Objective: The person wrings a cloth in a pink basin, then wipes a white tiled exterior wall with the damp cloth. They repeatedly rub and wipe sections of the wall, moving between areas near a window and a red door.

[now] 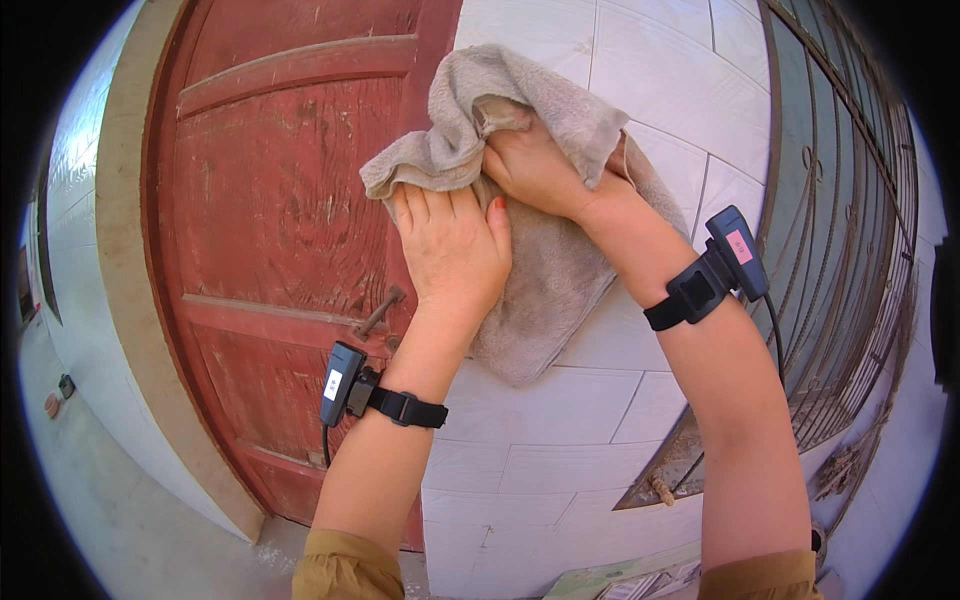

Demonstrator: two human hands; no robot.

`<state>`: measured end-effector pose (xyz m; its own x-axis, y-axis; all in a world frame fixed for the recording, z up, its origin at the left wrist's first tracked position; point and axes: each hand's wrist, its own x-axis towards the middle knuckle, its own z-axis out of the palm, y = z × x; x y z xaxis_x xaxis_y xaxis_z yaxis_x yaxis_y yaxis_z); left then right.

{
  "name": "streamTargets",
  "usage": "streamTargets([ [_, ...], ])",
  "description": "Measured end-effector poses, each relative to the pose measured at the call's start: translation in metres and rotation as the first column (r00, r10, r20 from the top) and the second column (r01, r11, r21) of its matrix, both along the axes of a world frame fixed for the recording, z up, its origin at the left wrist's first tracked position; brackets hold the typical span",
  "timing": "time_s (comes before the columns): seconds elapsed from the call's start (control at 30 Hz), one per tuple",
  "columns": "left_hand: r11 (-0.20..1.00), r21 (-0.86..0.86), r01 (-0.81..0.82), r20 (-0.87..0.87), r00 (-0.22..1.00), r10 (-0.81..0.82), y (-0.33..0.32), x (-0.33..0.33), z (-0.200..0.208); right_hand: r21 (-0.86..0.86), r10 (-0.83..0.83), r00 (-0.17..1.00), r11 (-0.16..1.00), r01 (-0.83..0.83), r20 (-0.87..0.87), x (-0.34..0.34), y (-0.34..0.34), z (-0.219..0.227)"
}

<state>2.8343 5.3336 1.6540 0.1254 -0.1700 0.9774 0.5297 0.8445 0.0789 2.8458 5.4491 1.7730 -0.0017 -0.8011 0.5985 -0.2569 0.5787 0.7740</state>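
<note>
A beige-grey towel (545,270) hangs bunched in front of a white tiled wall (660,80). My left hand (452,245) lies flat against the towel's lower part, fingers pointing up and tucked under a fold. My right hand (540,165) grips the towel's upper part, with cloth draped over its fingers and wrist. Each wrist carries a black strap with a small dark device.
A worn red wooden door (270,200) with a metal latch (378,312) stands at the left in a tan frame. A dark metal window grille (850,220) runs down the right. Below lie a pale concrete floor (130,530) and some debris by the wall.
</note>
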Motion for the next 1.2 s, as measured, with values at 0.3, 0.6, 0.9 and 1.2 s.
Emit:
streamTargets([
  [0.3, 0.962, -0.252, 0.106, 0.141, 0.987, -0.071, -0.011, 0.008, -0.094, -0.350, -0.034, 0.948, 0.925, 0.151, 0.318, 0.007, 0.016, -0.125],
  [0.6, 0.887, -0.399, 0.233, 0.249, 0.958, -0.140, -0.010, 0.017, -0.152, -0.565, 0.213, 0.821, 0.811, 0.154, 0.529, 0.029, 0.026, -0.203],
  [0.9, 0.776, -0.577, 0.254, 0.362, 0.932, -0.036, 0.013, 0.027, -0.230, -0.761, 0.430, 0.736, 0.625, 0.175, 0.523, 0.048, 0.058, -0.308],
  [1.2, 0.759, -0.588, 0.279, 0.276, 0.951, -0.136, 0.042, 0.032, -0.248, -0.672, -0.080, 0.963, 0.702, 0.238, 0.257, 0.083, 0.113, -0.327],
])
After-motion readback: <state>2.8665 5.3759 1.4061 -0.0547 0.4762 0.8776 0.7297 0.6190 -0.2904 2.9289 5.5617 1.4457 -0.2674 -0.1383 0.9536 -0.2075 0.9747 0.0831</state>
